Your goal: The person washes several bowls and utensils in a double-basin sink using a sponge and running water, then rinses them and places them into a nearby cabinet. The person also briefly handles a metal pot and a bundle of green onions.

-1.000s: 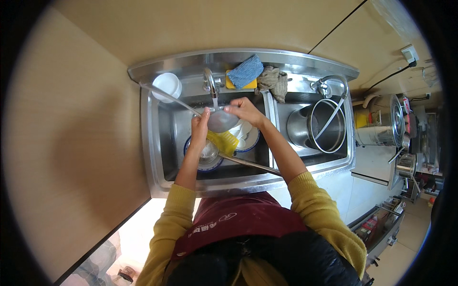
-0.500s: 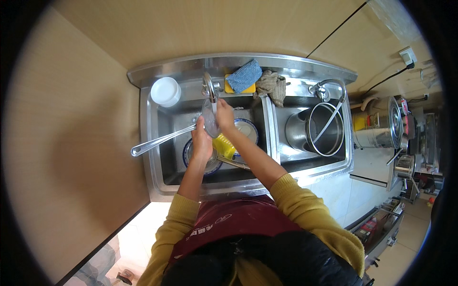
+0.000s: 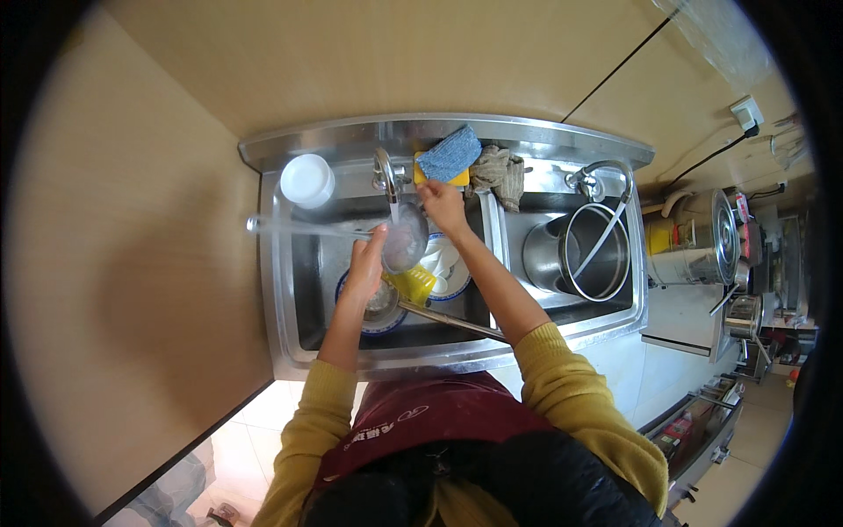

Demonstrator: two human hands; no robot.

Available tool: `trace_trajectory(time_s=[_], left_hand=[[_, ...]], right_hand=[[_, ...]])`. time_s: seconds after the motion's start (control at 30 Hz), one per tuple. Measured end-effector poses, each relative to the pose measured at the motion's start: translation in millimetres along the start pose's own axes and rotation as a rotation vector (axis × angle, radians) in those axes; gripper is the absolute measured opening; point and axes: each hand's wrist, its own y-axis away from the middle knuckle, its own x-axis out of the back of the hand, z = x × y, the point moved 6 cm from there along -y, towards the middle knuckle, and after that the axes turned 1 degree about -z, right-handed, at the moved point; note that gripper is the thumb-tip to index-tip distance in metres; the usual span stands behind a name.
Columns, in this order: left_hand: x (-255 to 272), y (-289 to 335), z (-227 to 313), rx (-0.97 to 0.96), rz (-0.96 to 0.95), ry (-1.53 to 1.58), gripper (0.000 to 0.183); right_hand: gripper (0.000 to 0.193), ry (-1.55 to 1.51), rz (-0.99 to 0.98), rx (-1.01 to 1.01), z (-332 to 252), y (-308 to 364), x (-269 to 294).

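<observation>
My left hand (image 3: 364, 263) grips a metal ladle (image 3: 406, 239) close to its bowl. The bowl is under the running tap (image 3: 385, 167), and the blurred handle points left over the sink rim. Off the bowl, my right hand (image 3: 444, 209) is raised just below the yellow sponge (image 3: 460, 178) at the back ledge. Its fingers are curled together, and whatever they might hold is hidden. Below the hands, a blue-rimmed bowl (image 3: 378, 327), another blue-rimmed dish (image 3: 458, 274) with white pieces in it, and a yellow perforated item (image 3: 414, 283) lie in the left basin.
A metal rod-like handle (image 3: 452, 321) slants across the basin's front edge. White round containers (image 3: 306, 180) stand at the back left. A blue cloth (image 3: 450, 151) and a brown rag (image 3: 500, 176) lie behind the divider. A steel pot (image 3: 575, 253) with a hose fills the right basin.
My right hand has left the ladle bowl and moved right. The ladle's bowl has shifted right and toward me, while its handle end has swung away from me.
</observation>
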Motion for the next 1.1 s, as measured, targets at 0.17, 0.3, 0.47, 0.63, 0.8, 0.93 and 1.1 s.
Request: trace_trajectory(time_s=[0.17,0.3,0.47,0.63,0.8,0.93,1.1], left_hand=[[-17,-12,1,-0.152,-0.073,-0.373,0.033],[-9,-14,-12,-0.101,0.118,-0.58,0.041],[1,-8,-20,-0.059,0.14,-0.41,0.048],[3,-7,-13,-0.152,0.191,-0.38,0.047],[13,-19,6,-0.182,0.374,-0.717,0.054],[16,-30,26,-0.265,0.447,-0.828,0.056],[-14,-33,18,-0.292,0.188,-0.408,0.048]], right_hand=[[0.02,0.004,0.08,0.524,-52,-22,1],[0.034,0.269,-0.14,0.571,-48,-38,-43],[0.043,0.43,-0.058,0.53,-40,-27,-52],[0.032,0.551,0.017,0.532,-51,-19,-43],[0.035,0.447,0.069,0.549,-59,-16,-36],[0.023,-0.045,0.193,0.447,-46,12,-6],[0.031,-0.355,-0.261,-0.082,6,48,-1]])
